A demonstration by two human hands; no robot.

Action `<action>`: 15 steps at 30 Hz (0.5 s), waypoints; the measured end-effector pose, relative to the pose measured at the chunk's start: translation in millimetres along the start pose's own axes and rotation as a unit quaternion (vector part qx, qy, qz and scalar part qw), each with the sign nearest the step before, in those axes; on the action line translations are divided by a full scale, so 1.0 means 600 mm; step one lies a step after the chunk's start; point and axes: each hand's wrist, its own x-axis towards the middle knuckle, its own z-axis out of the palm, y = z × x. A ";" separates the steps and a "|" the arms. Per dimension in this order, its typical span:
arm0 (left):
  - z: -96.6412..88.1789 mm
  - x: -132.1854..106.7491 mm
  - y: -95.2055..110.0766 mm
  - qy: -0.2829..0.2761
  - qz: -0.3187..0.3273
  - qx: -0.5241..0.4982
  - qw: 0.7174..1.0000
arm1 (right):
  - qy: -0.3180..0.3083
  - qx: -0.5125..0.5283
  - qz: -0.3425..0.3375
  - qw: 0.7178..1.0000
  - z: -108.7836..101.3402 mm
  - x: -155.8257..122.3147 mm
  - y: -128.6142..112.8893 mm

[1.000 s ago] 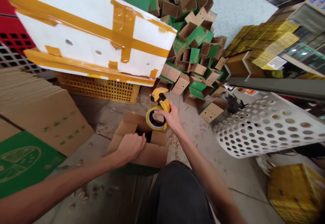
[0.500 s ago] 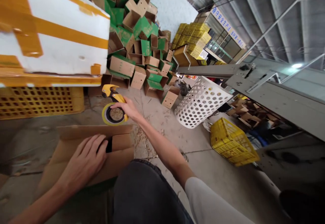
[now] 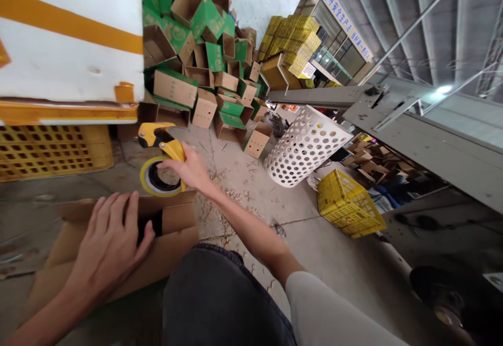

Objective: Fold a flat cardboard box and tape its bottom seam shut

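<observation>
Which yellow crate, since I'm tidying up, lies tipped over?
The crate on the floor at right, near the white perforated basket, tipped on an edge; the other crate, at left, sits level under the taped white box.

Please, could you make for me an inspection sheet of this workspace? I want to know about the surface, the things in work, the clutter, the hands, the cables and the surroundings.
Surface: concrete floor, with wood shavings scattered on it.
Job's things: yellow tape dispenser holding a roll of yellow tape; brown cardboard carton with its flaps up.
Clutter: heap of green-printed cardboard cartons; white perforated basket; yellow plastic crate.
Hands: right hand grips the dispenser; left hand lies spread on the carton.
Cables: nothing seen.
Surroundings: white box with amber tape above a yellow crate; grey steel beam; sign with blue characters.
</observation>
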 end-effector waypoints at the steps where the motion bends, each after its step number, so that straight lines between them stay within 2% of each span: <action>1: -0.001 0.000 0.000 0.002 0.002 0.003 1.000 | 0.003 0.004 0.001 1.000 -0.001 -0.004 0.001; 11: -0.004 -0.015 -0.005 0.020 0.028 0.068 0.997 | -0.008 0.020 0.025 0.999 -0.006 -0.037 -0.004; 13: -0.009 -0.019 -0.006 0.001 0.028 0.113 0.993 | -0.011 0.022 0.035 0.999 -0.003 -0.046 -0.002; 15: -0.014 -0.023 -0.008 -0.044 0.034 0.163 0.985 | -0.035 0.024 0.050 0.998 0.004 -0.061 0.004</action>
